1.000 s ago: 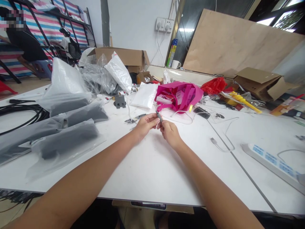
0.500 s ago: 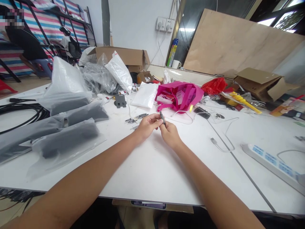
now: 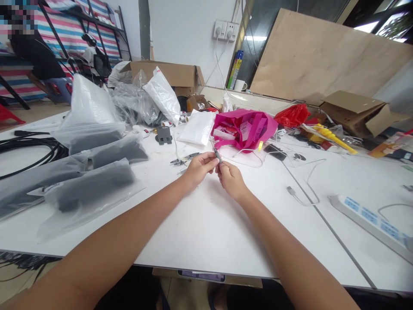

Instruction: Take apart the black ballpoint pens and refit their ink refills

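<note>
A small dark stick (image 3: 218, 156) is above the white surface (image 3: 206, 232), between the two hands. Its long way runs from 11 o'clock down to 5. The left hand (image 3: 199, 169) pinches it, with the stick at its 2 o'clock. The right hand (image 3: 231, 177) pinches the low end, the stick at its 11. Both touch it, so neither is nearer.

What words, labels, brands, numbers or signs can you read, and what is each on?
None can be read.
Spray can: print too small and blurred.
Packaging in the pink bag: print too small.
White bag: red mark, too small.
Small gray stick in left hand and right hand: no text visible.
</note>
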Tool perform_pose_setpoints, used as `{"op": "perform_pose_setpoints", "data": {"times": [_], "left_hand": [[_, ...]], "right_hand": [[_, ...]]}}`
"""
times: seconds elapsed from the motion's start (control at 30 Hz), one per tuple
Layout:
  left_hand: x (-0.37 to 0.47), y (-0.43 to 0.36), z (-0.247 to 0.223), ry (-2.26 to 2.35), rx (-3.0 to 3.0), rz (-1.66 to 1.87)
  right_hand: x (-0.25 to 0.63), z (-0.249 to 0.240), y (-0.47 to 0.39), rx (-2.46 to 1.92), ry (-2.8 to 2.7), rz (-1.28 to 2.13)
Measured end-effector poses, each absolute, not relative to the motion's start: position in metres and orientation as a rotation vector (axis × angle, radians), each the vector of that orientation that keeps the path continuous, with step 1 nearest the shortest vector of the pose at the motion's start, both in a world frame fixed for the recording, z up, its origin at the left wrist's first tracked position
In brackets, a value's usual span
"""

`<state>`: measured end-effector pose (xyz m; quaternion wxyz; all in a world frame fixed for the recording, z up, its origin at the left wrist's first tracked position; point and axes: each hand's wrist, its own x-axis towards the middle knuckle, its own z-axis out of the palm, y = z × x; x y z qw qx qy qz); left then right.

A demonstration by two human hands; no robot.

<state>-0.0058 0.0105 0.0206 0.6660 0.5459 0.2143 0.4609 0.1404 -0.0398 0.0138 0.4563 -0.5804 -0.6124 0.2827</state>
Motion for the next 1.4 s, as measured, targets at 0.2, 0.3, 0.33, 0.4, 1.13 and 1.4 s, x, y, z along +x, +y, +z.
{"op": "perform_pose_setpoints", "data": {"times": [0.2,0.3,0.33,0.4,1.13,1.4], "left_hand": [[-0.005,0.011,0.019,0.547,1.256,1.068],[-0.003,0.011,0.015,0.549,1.271,1.080],[-0.002,0.011,0.014,0.553,1.274,1.084],[0.000,0.011,0.011,0.568,1.271,1.089],[0.011,0.008,0.006,0.697,1.249,1.093],[-0.045,-0.076,0.071,0.904,1.434,1.030]], "right_hand": [[0.138,0.026,-0.045,-1.484,-1.588,0.629],[0.139,0.030,-0.046,-1.543,-1.594,0.650],[0.139,0.030,-0.046,-1.567,-1.589,0.657],[0.139,0.029,-0.045,-1.614,-1.581,0.663],[0.147,0.005,-0.031,-1.517,-1.652,0.560],[0.157,0.012,-0.113,-1.584,-1.243,0.614]]}}
